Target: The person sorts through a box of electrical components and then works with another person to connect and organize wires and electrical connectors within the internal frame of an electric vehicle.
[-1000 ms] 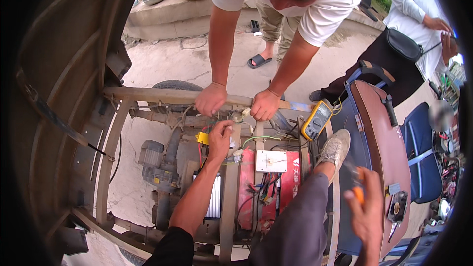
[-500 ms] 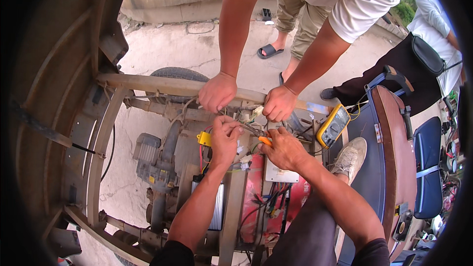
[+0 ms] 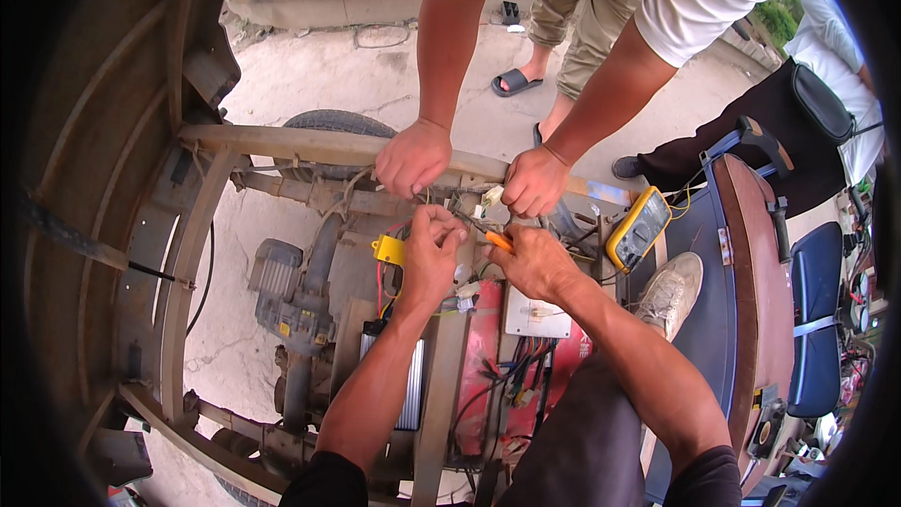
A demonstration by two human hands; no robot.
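My right hand (image 3: pixel 537 261) is closed round a pair of orange-handled pliers (image 3: pixel 498 241), whose metal end points up and left into a cluster of wires (image 3: pixel 466 204). To its left, my left hand (image 3: pixel 432 252) pinches a thin wire between thumb and fingers; the fingertips partly hide it. A co-worker opposite has one hand (image 3: pixel 414 160) just beyond my left fingers and the other (image 3: pixel 535 180) beyond my right hand, beside a white connector (image 3: pixel 492 195). Next to my left wrist hangs a small yellow box (image 3: pixel 388 249) with red and black leads.
A yellow multimeter (image 3: pixel 640 230) leans right of my right hand, near my shoe (image 3: pixel 672 293). Below lie a finned silver box (image 3: pixel 407 385), a white plate (image 3: pixel 535 314) and bundled wires (image 3: pixel 526 371). Metal frame bars (image 3: pixel 282 143) surround the work. A second person stands at far right.
My left fingers have drawn together into a pinch near the wires. The pliers have shifted slightly left and up with my right hand. The co-worker's hands stay nearly in place.
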